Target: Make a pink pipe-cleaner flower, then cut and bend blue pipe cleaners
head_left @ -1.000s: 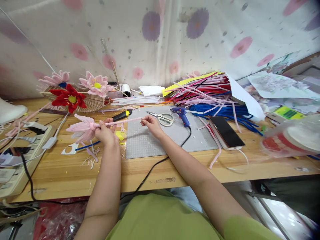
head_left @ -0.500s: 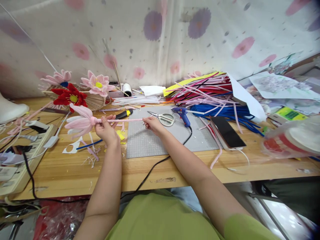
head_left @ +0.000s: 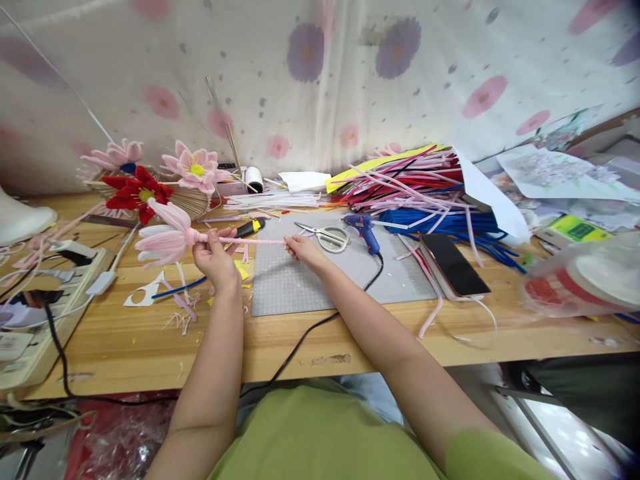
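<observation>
A pink and white pipe-cleaner flower [head_left: 167,235] lies level between my hands, its petals pointing left. My left hand [head_left: 214,257] is closed around the stem just below the flower's base. At the other end, my right hand [head_left: 303,250] pinches the tip of the pink-wrapped stem [head_left: 260,241]. Under and beside the right hand is a grey cutting mat [head_left: 300,287]. Scissors [head_left: 333,239] and a blue glue gun [head_left: 367,233] rest on that mat. A black and yellow utility knife [head_left: 251,227] lies behind the stem.
Finished flowers [head_left: 195,168] stand at the back left. Bundles of pink and red pipe cleaners [head_left: 410,180] and blue ones [head_left: 445,223] lie at the back right, near a phone [head_left: 456,264]. A power strip [head_left: 55,327] sits at left. The glue gun's black cord [head_left: 310,333] crosses the front.
The flower head has turned about its stem and its petals look more gathered. Both hands stay in nearly the same place, still holding the stem.
</observation>
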`<state>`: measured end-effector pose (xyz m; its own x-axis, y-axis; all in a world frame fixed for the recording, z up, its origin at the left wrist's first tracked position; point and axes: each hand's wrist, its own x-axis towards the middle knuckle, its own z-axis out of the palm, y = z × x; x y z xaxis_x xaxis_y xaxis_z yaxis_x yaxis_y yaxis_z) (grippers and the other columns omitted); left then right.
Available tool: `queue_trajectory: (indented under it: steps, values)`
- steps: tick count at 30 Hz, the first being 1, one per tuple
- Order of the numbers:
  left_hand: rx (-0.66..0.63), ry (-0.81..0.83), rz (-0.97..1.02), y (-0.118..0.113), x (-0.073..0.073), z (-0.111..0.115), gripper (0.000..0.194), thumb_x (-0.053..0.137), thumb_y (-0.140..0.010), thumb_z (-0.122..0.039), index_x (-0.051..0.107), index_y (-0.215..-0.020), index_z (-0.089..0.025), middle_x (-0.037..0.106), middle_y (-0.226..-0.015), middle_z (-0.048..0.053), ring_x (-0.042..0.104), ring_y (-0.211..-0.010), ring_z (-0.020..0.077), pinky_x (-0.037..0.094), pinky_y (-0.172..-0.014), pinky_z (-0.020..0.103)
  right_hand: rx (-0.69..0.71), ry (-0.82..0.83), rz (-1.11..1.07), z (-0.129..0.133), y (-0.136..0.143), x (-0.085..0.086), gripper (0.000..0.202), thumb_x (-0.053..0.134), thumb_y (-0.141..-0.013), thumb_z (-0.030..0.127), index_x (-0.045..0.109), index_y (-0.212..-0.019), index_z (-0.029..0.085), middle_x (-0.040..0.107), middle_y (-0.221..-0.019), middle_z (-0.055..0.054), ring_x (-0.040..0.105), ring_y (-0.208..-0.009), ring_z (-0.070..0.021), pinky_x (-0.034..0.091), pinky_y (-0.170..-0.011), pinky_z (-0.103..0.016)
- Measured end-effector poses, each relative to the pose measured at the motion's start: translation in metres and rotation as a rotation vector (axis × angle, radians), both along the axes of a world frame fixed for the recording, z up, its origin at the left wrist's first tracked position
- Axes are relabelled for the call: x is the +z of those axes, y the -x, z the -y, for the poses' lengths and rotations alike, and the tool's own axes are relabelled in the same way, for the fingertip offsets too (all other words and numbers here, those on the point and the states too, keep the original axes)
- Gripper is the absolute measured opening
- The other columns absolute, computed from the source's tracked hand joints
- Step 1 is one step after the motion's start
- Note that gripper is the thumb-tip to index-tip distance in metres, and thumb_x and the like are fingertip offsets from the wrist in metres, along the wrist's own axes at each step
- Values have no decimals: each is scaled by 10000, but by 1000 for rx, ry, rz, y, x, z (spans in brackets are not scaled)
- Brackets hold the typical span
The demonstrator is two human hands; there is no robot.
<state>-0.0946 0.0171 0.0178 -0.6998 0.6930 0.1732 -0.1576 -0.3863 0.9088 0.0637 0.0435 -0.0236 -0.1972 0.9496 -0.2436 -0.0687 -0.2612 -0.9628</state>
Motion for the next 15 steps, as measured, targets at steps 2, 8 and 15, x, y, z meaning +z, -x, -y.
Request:
queue_trajectory:
  steps: [2, 8, 15]
  values:
    - [5, 1, 9, 0, 0, 0, 145, 491, -814, -297, 425, -832, -169, 638, -783, 37, 657, -708, 124, 536, -576, 239, -10, 50, -129, 0, 1, 1, 340, 606, -768, 359, 450, -542, 158, 372, -403, 79, 289, -350, -24, 233, -392, -184]
    - [34, 60, 22, 2, 1, -1, 138, 430, -852, -310, 410, -838, -174, 632, -824, 55, 662, -787, 132, 534, -606, 236, -10, 218, -533, 3, -4, 7, 149, 610, -780, 230, 546, -683, 135, 545, -551, 43, 449, -450, -20, 400, -510, -163]
    - [60, 77, 38, 5, -1, -2, 121, 420, -858, -295, 402, -843, -176, 625, -845, 56, 659, -814, 129, 530, -605, 221, -43, 189, -313, 2, -5, 7, 298, 467, -869, 319, 539, -646, 135, 559, -529, 8, 465, -435, -44, 388, -476, -180]
